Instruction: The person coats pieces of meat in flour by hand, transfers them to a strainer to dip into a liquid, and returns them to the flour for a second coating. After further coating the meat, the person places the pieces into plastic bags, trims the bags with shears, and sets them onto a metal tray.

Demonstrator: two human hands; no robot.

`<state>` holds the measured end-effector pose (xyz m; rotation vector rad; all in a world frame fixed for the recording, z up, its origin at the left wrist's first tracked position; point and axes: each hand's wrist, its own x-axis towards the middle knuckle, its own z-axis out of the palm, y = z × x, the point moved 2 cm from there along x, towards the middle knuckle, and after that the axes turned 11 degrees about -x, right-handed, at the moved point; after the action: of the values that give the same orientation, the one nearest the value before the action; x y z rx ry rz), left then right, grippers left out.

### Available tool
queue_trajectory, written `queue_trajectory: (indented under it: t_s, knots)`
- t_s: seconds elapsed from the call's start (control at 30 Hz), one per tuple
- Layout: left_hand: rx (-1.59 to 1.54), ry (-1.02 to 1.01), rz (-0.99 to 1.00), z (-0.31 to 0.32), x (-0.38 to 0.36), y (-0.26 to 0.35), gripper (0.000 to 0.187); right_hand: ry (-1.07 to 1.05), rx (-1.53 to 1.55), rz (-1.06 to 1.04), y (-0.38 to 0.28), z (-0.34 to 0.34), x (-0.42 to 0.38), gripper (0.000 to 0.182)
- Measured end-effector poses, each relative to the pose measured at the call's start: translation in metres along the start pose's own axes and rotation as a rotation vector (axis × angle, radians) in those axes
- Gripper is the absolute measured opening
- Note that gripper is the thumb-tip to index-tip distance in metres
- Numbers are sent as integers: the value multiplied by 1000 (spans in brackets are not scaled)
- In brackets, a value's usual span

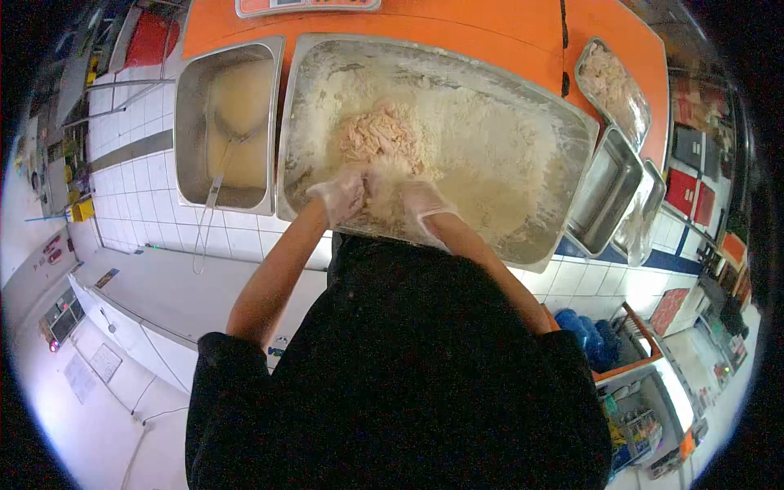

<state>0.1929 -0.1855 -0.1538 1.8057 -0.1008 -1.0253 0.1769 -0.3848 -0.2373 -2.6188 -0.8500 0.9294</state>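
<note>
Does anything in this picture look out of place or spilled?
The empty metal pan at right looks askew: it lies slanted beside the large tray, seemingly reaching past the edge of the orange table. I see no clear spill.

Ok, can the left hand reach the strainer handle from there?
Probably yes: the strainer handle juts past the near rim of the pan, and only rims, including that of the large tray, seem to separate it from the left hand.

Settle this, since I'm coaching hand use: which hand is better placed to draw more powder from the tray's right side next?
Right, probably: the right hand is nearer the powder on that side of the tray; the left hand would have to reach past it.
</note>
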Motion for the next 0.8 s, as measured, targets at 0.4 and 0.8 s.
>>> queue_trajectory:
  t_s: [0.4,0.8]
  knots:
    - [862,269,-97,-8,-27,41,33,640,-547,43,59,-57,-49,32]
    - [625,48,-47,29,13,31,34,83,-92,-150,-11,-88,-39,28]
